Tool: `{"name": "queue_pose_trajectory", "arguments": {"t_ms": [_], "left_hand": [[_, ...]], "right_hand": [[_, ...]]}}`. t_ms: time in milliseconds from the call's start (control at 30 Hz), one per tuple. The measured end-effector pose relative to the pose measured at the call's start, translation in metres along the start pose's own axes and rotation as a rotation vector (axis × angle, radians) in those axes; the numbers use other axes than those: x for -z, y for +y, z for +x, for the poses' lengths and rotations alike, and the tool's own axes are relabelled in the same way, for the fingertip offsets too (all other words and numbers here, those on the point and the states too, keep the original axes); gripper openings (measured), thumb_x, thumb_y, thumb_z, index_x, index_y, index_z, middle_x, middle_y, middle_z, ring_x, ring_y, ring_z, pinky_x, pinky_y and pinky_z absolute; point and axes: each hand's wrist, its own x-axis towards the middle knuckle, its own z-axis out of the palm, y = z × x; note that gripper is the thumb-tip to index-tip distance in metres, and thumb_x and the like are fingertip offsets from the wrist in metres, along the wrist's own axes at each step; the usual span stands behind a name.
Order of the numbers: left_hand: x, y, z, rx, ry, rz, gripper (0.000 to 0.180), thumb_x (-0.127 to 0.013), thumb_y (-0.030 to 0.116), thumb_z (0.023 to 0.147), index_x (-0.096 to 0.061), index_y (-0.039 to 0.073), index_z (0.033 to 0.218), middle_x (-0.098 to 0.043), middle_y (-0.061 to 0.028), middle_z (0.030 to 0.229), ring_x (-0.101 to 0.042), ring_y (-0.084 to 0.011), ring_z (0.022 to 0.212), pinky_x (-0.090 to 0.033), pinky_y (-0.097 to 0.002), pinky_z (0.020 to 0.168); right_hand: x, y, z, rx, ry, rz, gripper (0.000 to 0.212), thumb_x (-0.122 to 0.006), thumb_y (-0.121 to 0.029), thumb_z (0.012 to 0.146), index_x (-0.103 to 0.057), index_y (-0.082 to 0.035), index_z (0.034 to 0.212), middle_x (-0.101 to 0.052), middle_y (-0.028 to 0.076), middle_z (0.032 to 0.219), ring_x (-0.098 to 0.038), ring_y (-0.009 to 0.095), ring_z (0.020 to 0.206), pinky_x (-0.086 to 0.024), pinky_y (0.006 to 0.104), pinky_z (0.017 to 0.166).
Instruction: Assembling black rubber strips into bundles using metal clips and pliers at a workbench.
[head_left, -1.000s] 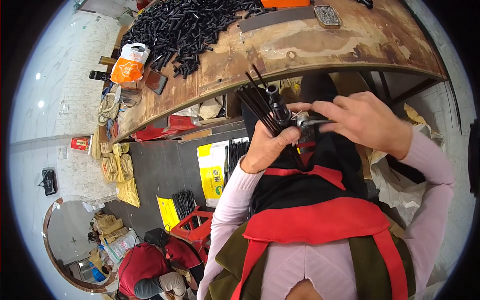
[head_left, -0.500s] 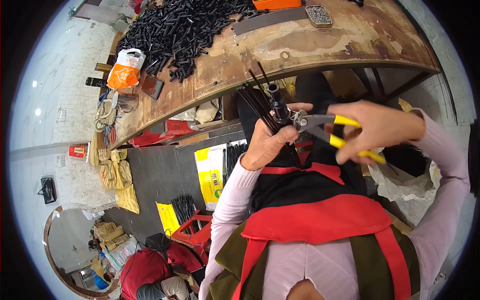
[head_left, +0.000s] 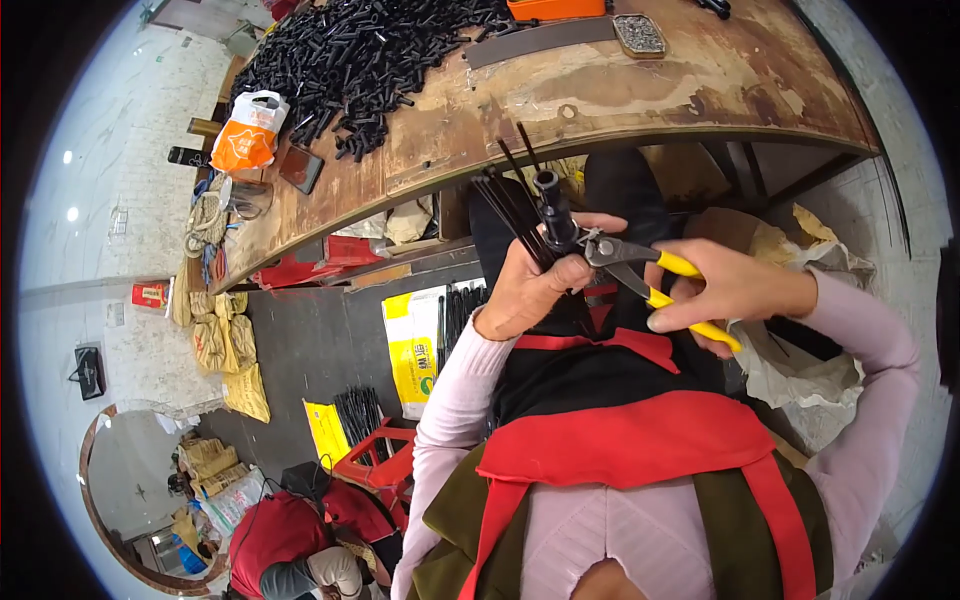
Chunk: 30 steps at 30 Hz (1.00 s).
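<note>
My left hand (head_left: 533,287) is wrapped round a bundle of thin black rods (head_left: 508,208) and a black tube-shaped fitting (head_left: 553,200) with an open upper end. The rods fan upward and to the left beside it. My right hand (head_left: 728,285) grips a pair of pliers (head_left: 631,277) with yellow handles and a dark metal head. The jaws touch a thin pale wire (head_left: 592,236) at the fitting's right side, close to my left fingertips. Whether the jaws bite the wire cannot be made out.
Ahead runs a worn wooden table (head_left: 560,105) holding a heap of black tube-shaped pieces (head_left: 345,65), a small tray (head_left: 639,37) of tiny metal bits and an orange-white bag (head_left: 248,135). A red stool (head_left: 385,456) and a bent-over person (head_left: 290,540) are at lower left.
My right hand has moved slightly left and down, and the plier handles have come closer together. My left hand keeps its hold on the fitting and rods.
</note>
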Motion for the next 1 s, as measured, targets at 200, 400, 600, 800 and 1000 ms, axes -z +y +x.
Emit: {"name": "queue_pose_trajectory", "arguments": {"t_ms": [200, 400, 600, 800, 1000], "left_hand": [[-0.002, -0.002, 0.004, -0.012, 0.117, 0.044, 0.054, -0.062, 0.036, 0.096, -0.052, -0.003, 0.131, -0.046, 0.0050, 0.069, -0.042, -0.0051, 0.065, -0.034, -0.0206, 0.060], [-0.002, -0.001, 0.001, -0.043, 0.079, -0.008, 0.049, -0.062, 0.032, 0.096, -0.053, -0.004, 0.128, -0.048, 0.0030, 0.069, -0.045, -0.0057, 0.066, -0.036, -0.0212, 0.061], [0.004, 0.003, 0.001, -0.026, 0.124, -0.005, 0.063, -0.069, 0.040, 0.090, -0.050, -0.009, 0.126, -0.044, 0.0008, 0.066, -0.041, -0.0082, 0.056, -0.034, -0.0236, 0.052], [0.007, 0.000, 0.000, -0.012, 0.111, 0.023, 0.058, -0.067, 0.038, 0.092, -0.051, -0.008, 0.123, -0.043, 0.0004, 0.068, -0.040, -0.0083, 0.056, -0.034, -0.0238, 0.053], [0.009, -0.010, -0.002, -0.048, 0.080, -0.037, 0.037, -0.062, 0.033, 0.096, -0.044, 0.005, 0.111, -0.040, 0.0004, 0.067, -0.037, -0.0094, 0.057, -0.035, -0.0263, 0.055]], "right_hand": [[0.011, 0.000, 0.004, 0.842, 0.887, -1.301, 0.033, -0.067, -0.027, 0.089, -0.054, 0.000, 0.101, -0.060, 0.015, 0.079, -0.061, 0.028, 0.066, -0.047, 0.0320, 0.061], [0.017, 0.010, 0.012, 0.182, 0.003, 0.008, 0.048, -0.046, -0.045, 0.102, -0.057, 0.000, 0.094, -0.055, 0.004, 0.064, -0.055, 0.010, 0.051, -0.042, 0.0237, 0.046], [0.002, 0.040, 0.045, 0.335, 0.006, 0.135, 0.047, -0.045, -0.046, 0.103, -0.057, 0.000, 0.098, -0.056, 0.004, 0.068, -0.055, 0.010, 0.052, -0.043, 0.0230, 0.048], [-0.006, 0.031, 0.046, 0.328, 0.069, 0.198, 0.039, -0.049, -0.038, 0.102, -0.057, -0.001, 0.098, -0.059, 0.005, 0.067, -0.057, 0.011, 0.051, -0.044, 0.0227, 0.049], [0.005, 0.012, 0.025, 0.296, 0.116, -0.051, 0.035, -0.052, -0.032, 0.101, -0.058, 0.002, 0.104, -0.064, 0.008, 0.073, -0.066, 0.014, 0.061, -0.051, 0.0248, 0.054]]}}
